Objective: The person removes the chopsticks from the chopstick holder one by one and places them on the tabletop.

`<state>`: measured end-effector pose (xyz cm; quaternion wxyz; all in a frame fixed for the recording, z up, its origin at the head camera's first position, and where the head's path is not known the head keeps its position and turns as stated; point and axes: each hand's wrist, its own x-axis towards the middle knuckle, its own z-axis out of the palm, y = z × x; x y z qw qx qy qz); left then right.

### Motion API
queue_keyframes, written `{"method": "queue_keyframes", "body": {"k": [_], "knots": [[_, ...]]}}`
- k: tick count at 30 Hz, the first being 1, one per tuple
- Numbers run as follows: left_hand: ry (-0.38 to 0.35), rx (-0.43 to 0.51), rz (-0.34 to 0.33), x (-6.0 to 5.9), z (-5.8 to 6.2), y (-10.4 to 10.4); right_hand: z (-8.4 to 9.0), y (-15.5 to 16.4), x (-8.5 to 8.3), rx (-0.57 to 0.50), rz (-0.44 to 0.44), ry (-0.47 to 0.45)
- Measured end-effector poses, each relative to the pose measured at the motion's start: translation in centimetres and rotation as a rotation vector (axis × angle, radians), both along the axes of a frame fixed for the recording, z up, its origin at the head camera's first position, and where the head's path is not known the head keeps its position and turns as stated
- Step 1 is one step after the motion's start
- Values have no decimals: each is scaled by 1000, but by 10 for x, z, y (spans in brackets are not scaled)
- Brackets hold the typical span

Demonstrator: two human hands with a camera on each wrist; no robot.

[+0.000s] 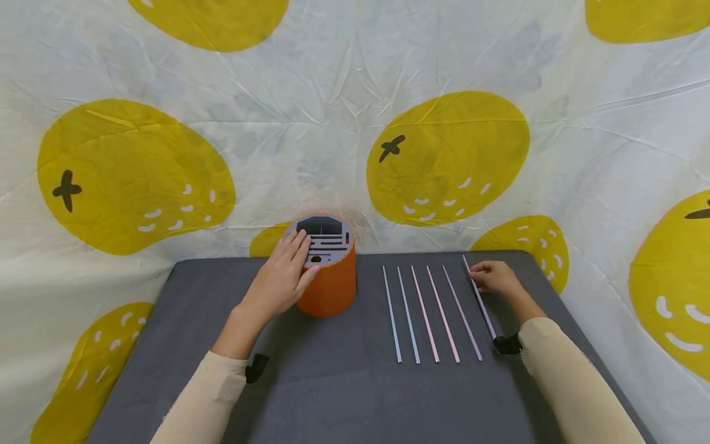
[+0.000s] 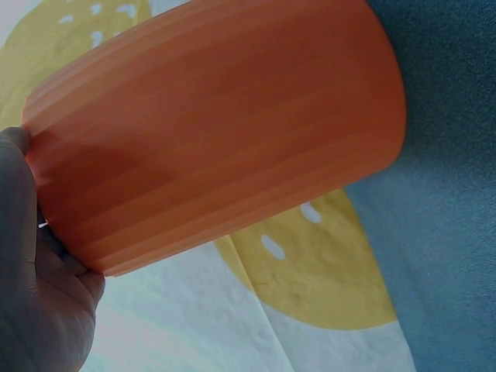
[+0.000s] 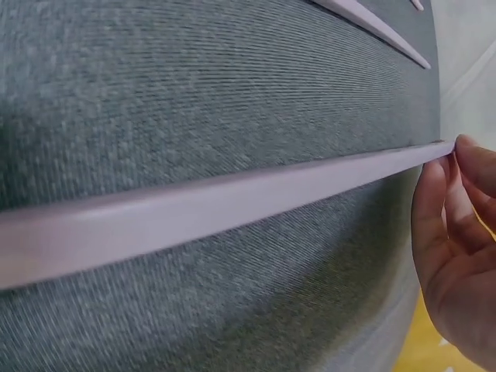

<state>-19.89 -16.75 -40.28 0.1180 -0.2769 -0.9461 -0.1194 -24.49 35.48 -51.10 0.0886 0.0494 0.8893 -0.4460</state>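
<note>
An orange cylindrical holder with a grey slotted top stands upright on the dark cloth. My left hand lies over the left part of this top, its fingers fairly straight and the thumb at the near rim. In the left wrist view the holder's orange side fills much of the picture. At the right, my right hand pinches a pale purple stick near its far end. The right wrist view shows thumb and fingers on that tip of the stick.
Left of the pinched stick lie another purple stick, two pink sticks and two light blue sticks, roughly side by side. The table ends in front of a pale hanging cloth with yellow fruit prints.
</note>
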Motion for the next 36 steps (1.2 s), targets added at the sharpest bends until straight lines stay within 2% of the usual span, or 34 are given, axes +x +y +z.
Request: {"method": "queue_keyframes", "body": {"k": [7,17,24,31,36], "knots": [[5,12,-4,0,1,1,-5,-4,2,-16,-37,-23],[-9,9,-15,0,0,2,-14,-2,3,55,-41,-27],[-7,15,-15,1,0,5,-12,-2,7,98,-53,-2],[-8,19,-22,3,0,7,1,0,21,169,-33,49],[-8,28,-2,6,3,6,26,-4,29,241,-7,184]]}}
